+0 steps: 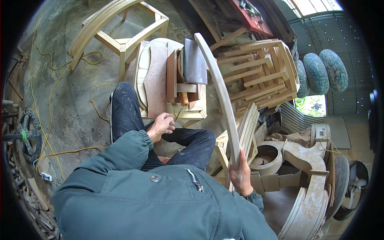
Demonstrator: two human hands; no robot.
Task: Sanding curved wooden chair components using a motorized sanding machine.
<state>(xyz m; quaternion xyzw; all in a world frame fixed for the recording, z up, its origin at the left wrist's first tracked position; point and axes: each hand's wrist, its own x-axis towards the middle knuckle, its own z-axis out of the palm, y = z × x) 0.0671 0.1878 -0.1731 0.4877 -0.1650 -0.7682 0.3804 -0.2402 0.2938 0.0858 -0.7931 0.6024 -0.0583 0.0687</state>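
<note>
My right hand [241, 176] is closed around the lower end of a long, curved wooden strip [221, 86]. The strip rises past the right side of a wooden stand, its far end near a smooth grey block [195, 62] mounted there. My left hand [161, 125] is in front of the stand, above my lap, with its fingers curled. A thin dark sliver [178, 115] shows by its fingertips; whether they hold it is unclear. On the stand, a reddish-brown board [156, 82] lies beside the wooden pieces that carry the block.
A pale wooden frame [140, 38] stands at far left, with yellow cord [50, 116] on the floor. Stacked wooden frames [260, 76] are behind the strip. A large cast machine [312, 172] is at right, beside a tyre [341, 184]. Wood scraps [38, 194] lie at lower left.
</note>
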